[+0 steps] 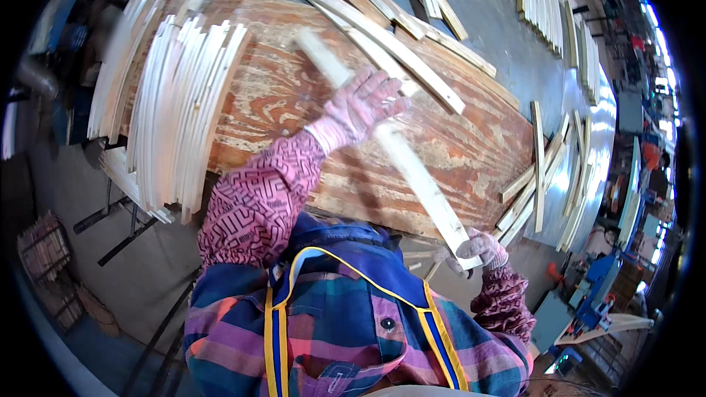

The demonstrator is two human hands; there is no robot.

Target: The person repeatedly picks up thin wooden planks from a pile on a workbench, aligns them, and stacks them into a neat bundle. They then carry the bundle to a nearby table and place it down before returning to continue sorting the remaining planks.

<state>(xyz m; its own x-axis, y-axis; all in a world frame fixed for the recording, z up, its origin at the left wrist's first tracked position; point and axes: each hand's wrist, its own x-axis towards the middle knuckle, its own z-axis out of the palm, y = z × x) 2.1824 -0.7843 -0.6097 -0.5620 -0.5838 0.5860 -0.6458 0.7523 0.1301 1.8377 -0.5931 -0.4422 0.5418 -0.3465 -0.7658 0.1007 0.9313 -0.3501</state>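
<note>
A long pale wooden strip [418, 170] slants over the plywood board, from its blurred far end at upper left to its near end at lower right. My right hand [482, 248], in a light work glove, grips that near end. Across the middle of the strip lies my left hand [360, 106], gloved too, its fingers stretched out and apart; whether the palm touches the wood is hidden. Patterned pink sleeve covers reach up both forearms. Just beyond the left hand, other strips [393, 48] lie criss-cross on the board.
A row of white strips [176, 114] lines the left side of the plywood board [272, 88]. Loose offcuts [539, 165] lie at its right end, by a shiny metal table [599, 147]. More stacked strips [540, 7] stand far right. A blue machine [594, 287] is at lower right.
</note>
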